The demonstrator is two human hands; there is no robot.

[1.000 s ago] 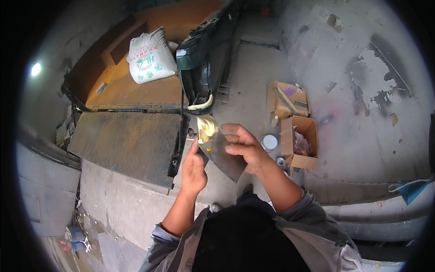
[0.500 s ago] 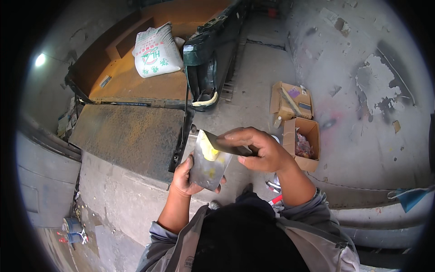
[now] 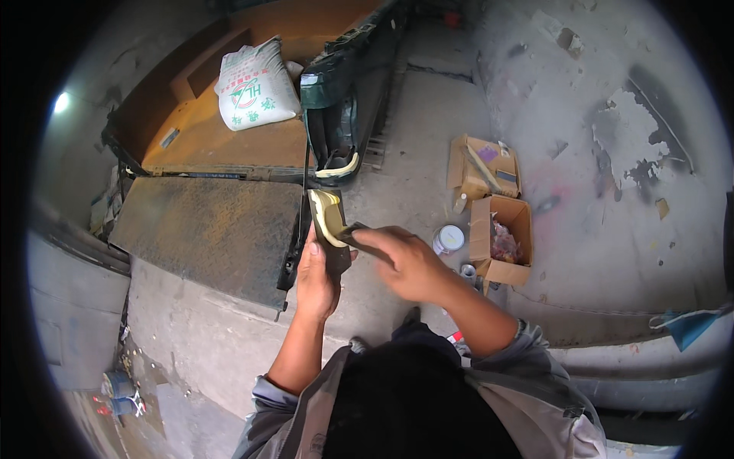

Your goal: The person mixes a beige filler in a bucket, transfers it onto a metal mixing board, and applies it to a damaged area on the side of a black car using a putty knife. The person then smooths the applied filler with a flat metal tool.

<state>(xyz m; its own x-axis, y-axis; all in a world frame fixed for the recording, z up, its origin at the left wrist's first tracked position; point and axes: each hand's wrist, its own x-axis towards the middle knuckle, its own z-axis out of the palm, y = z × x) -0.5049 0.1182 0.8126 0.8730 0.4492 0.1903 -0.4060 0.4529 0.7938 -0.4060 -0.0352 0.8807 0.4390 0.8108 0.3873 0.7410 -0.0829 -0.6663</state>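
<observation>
My left hand [image 3: 317, 279] grips a flat rectangular plate [image 3: 336, 258] by its side, thumb along its edge. Soft yellow putty [image 3: 327, 218] is spread in a thick curved layer on the plate's upper part. Between the fingers of my right hand [image 3: 407, 264] is a thin dark putty scraper [image 3: 364, 239], its tip at the lower end of the putty. Beyond my hands stands the dark green rear corner [image 3: 330, 126] of a truck bed, with a pale yellow band of filler [image 3: 339, 167] along its lower edge.
A white sack [image 3: 256, 84] lies in the rusty truck bed [image 3: 195, 141], whose tailgate [image 3: 206, 229] hangs down at left. At right are two cardboard boxes [image 3: 518, 270] [image 3: 485, 164], a round can [image 3: 448, 239] and a scuffed wall [image 3: 566, 222].
The plate has tilted and moved slightly up and left. My right hand has moved down and left with the scraper, and the putty is now spread longer along the plate.
</observation>
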